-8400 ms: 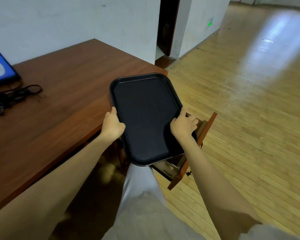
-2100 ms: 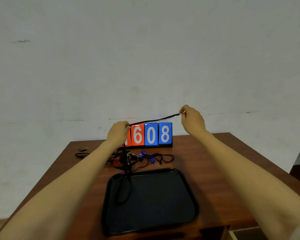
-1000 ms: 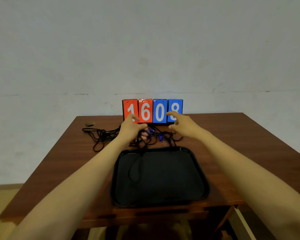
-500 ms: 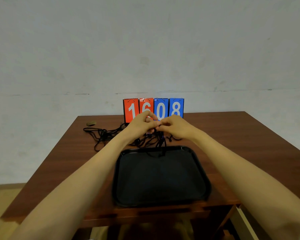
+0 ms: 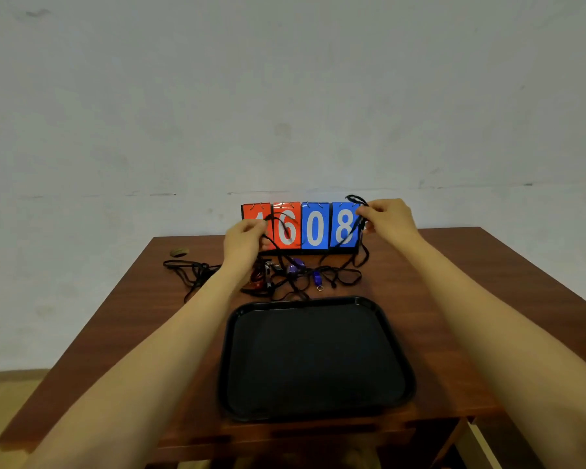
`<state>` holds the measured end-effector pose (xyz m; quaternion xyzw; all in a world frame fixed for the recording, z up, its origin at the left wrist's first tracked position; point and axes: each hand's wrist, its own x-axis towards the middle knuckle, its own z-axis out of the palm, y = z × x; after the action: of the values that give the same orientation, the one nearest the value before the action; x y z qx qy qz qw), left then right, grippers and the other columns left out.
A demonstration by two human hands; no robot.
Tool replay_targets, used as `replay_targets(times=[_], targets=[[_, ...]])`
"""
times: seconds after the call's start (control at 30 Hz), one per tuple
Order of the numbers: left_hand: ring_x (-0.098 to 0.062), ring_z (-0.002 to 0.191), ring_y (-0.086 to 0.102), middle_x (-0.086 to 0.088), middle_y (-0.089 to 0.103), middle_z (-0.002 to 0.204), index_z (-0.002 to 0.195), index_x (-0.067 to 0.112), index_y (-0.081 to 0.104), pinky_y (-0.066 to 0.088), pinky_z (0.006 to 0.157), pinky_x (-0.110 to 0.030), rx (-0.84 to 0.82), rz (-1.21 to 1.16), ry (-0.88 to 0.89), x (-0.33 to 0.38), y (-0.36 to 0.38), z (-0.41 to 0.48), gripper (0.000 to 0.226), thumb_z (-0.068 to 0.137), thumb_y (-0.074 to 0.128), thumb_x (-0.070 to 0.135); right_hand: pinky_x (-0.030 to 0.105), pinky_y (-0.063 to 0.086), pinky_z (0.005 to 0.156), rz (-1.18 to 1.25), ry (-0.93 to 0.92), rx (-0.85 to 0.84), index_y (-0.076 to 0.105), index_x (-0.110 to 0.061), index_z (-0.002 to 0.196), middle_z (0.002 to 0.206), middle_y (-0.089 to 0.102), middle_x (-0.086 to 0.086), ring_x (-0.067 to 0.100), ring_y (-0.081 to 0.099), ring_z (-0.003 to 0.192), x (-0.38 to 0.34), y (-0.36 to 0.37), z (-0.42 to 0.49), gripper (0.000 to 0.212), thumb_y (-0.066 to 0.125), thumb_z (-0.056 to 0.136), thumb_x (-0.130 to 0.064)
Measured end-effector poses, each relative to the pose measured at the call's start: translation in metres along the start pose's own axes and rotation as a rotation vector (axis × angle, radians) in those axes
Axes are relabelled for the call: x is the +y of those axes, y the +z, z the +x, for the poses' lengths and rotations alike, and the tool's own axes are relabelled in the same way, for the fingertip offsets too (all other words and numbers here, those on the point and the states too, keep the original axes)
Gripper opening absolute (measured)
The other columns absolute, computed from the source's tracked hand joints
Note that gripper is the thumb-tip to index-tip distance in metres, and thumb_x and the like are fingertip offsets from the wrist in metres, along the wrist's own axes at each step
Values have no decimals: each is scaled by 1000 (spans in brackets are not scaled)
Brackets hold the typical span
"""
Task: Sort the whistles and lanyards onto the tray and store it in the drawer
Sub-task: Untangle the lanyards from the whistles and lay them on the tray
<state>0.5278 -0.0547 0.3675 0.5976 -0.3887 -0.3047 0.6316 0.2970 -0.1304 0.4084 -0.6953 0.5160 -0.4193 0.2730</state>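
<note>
Left hand (image 5: 246, 243): curled round black lanyard cord (image 5: 354, 198), raised before scoreboard (image 5: 313, 226).
Right hand (image 5: 388, 221): pinches lanyard cord beside the 8.
Whistles (image 5: 296, 265): tangled with cords on table (image 5: 454, 282), between scoreboard and tray (image 5: 315, 357).
Tray: near table edge.

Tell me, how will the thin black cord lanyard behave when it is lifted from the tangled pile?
Probably floppy: the thin black cord lanyard droops in loops from the right hand and left hand. It may snag, since it runs into the tangled pile of cords and whistles.
</note>
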Motion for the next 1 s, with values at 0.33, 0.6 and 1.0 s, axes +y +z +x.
replay_targets(times=[0.33, 0.6, 1.0], targets=[[-29, 114, 58, -11, 53, 134, 138, 11, 42, 51, 85, -29, -112, 491, 79, -7, 40, 69, 48, 92, 56, 18, 17, 32, 46, -208, 50, -145, 66, 11, 90, 63, 54, 10, 10, 42, 47, 36, 27, 14, 32, 56, 95, -19], [-19, 134, 37, -5, 38, 148, 148, 23, 26, 33, 108, -34, -684, 590, 47, -25, 71, 29, 84, 80, 74, 22, 22, 29, 52, -445, -98, -263, 47, -13, 56, 54, 41, 0, 10, 36, 48, 41, 50, 15, 39, 57, 93, -20], [-16, 87, 60, 2, 66, 97, 101, 11, 69, 47, 78, -26, -299, 941, 387, -30, 34, 3, 20, 95, 53, 21, 25, 47, 83, -463, -213, -324, 70, -4, 108, 108, 70, 8, 21, 64, 95, 20, 24, -8, 23, 58, 94, -18]])
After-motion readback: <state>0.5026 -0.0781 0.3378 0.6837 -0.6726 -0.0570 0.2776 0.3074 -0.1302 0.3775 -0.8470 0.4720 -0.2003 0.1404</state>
